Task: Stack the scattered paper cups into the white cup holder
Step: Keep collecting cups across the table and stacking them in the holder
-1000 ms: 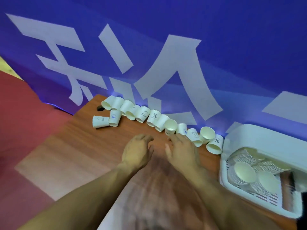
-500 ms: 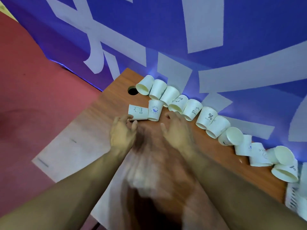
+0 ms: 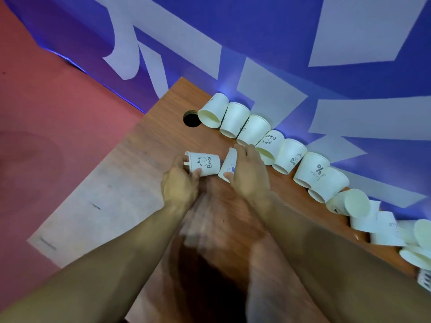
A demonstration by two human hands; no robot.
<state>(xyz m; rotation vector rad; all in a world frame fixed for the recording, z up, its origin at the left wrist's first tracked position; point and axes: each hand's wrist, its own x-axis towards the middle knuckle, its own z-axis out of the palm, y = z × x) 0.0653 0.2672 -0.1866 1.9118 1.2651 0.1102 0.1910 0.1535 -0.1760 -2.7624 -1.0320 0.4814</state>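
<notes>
Several white paper cups lie on their sides in a row along the back edge of the wooden table. Two cups sit apart in front of the row. My left hand grips the "Bear" cup lying on its side, thumb under it and fingers at its rim. My right hand grips the neighbouring cup with a blue mark, fingers over its top and thumb at its lower end. Only a corner of the white cup holder shows at the right edge.
A round cable hole is cut in the table's far left corner beside the first cup. A blue wall with large white letters rises right behind the cups. Red floor lies left of the table.
Both hands moved left along the row and forward onto the two separate cups, and each now holds one. The view swung left, so the cup holder has nearly left the frame.
</notes>
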